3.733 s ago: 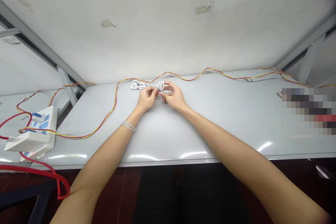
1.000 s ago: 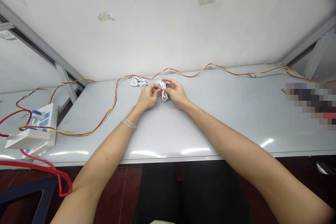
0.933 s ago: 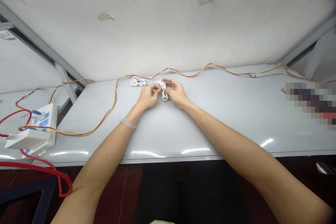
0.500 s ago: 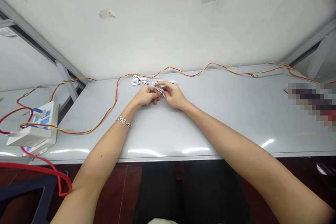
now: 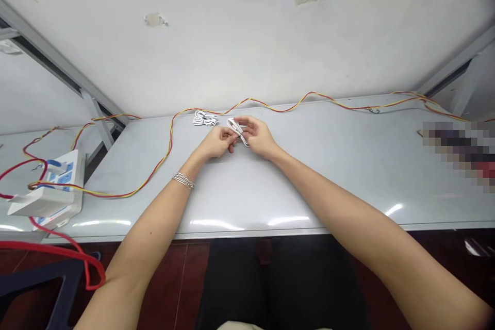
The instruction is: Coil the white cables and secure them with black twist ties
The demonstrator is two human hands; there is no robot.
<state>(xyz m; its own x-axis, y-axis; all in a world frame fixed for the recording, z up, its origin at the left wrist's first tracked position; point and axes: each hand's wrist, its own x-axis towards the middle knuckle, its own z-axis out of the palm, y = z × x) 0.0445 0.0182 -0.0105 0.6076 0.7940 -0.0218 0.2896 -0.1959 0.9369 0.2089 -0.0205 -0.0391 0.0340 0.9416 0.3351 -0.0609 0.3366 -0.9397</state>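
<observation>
A coiled white cable (image 5: 235, 127) with a dark tie round its middle is held between my two hands above the grey table. My left hand (image 5: 218, 142) pinches at the tie from the left. From the right, my right hand (image 5: 258, 136) grips the same coil, its fingers curled behind and over it. Another white cable bundle (image 5: 204, 118), also tied in dark, lies on the table just beyond my left hand.
Red and yellow twisted wire (image 5: 170, 136) runs along the table's back and down its left side to a white power strip (image 5: 73, 180) with plugs. A blurred dark object (image 5: 460, 147) lies at the right. Red cable hangs lower left.
The held coil has turned more upright and shows more clearly between my hands. My right fingers have shifted off its top, and the white cable seen behind that hand no longer shows.
</observation>
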